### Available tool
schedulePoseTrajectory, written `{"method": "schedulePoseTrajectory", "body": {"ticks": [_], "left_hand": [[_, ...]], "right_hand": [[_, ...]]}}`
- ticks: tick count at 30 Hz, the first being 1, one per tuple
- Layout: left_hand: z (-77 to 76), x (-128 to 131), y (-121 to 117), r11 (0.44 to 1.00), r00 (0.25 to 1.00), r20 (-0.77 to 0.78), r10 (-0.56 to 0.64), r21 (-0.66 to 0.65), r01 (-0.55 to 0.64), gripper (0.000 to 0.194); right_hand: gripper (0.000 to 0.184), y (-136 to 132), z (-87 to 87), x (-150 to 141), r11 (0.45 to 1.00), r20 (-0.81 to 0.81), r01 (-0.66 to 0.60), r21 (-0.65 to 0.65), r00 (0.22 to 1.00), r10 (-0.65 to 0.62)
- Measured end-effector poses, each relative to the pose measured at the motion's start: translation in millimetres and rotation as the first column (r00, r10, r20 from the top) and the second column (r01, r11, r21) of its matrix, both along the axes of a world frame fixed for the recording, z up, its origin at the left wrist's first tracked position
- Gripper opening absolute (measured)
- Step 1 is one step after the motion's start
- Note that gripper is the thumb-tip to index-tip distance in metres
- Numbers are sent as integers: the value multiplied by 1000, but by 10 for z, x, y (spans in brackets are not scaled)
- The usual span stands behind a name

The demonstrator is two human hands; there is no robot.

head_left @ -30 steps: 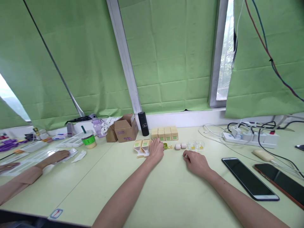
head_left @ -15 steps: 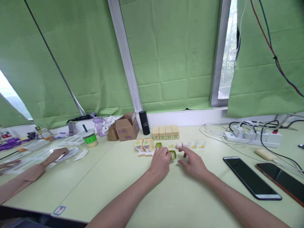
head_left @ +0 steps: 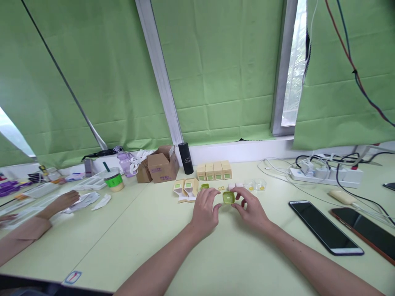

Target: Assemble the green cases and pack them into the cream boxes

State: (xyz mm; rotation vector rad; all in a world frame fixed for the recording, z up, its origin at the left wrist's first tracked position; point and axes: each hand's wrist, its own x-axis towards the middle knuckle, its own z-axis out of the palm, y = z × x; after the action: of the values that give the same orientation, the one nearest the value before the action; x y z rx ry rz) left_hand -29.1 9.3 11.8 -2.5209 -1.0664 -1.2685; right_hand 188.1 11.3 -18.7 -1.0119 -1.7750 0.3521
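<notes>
Between the thumb and fingers of my right hand point(head_left: 251, 209) is a small green square tray point(head_left: 228, 197), its hollow side facing me. My left hand point(head_left: 206, 209) is just left of it, thumb and fingers apart, with nothing in it. Behind my left hand lies a second green tray point(head_left: 205, 187), and beside it some tiny yellow pieces point(head_left: 221, 188). Pale pink cylinders point(head_left: 237, 185) are partly hidden behind my right fingers. Clear cups point(head_left: 259, 185) with yellow bits stand to their right. Two opened small cartons point(head_left: 185, 188) are left of my left hand.
Several closed small boxes point(head_left: 214, 170) stand in a row behind, near a black bottle point(head_left: 185, 158) and a cardboard box point(head_left: 163, 164). Phones point(head_left: 325, 227) and a power strip point(head_left: 327, 179) with cables are at right. A co-worker's hand point(head_left: 64, 202) is at left beside a lidded cup point(head_left: 114, 180).
My left hand brought the green tray from beside the cartons toward the middle. My right hand moved in and took hold of it, and my left fingers came off it.
</notes>
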Motion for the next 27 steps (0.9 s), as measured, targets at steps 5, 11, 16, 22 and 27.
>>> {"method": "schedulePoseTrajectory", "body": {"ticks": [5, 11, 16, 22, 27], "left_hand": [[-30, -6, 21, 1000, 1000, 8, -21, 20, 21, 36], [-34, 2, 34, 996, 999, 9, -38, 75, 38, 30], [-25, 3, 38, 996, 999, 15, -35, 87, 33, 28], [-5, 0, 31, 996, 1000, 9, -26, 84, 25, 28], [1, -2, 36, 999, 1000, 21, -2, 43, 1, 26]], "right_hand": [[39, -50, 35, -34, 999, -19, -25, 40, 999, 26], [41, -118, 91, -76, 999, -43, -28, 29, 999, 29], [38, -136, 104, -74, 999, -38, -34, 23, 999, 34], [34, -125, 91, -76, 999, -43, -29, 32, 999, 30], [32, -126, 95, -85, 999, -40, -27, 16, 999, 28]]}}
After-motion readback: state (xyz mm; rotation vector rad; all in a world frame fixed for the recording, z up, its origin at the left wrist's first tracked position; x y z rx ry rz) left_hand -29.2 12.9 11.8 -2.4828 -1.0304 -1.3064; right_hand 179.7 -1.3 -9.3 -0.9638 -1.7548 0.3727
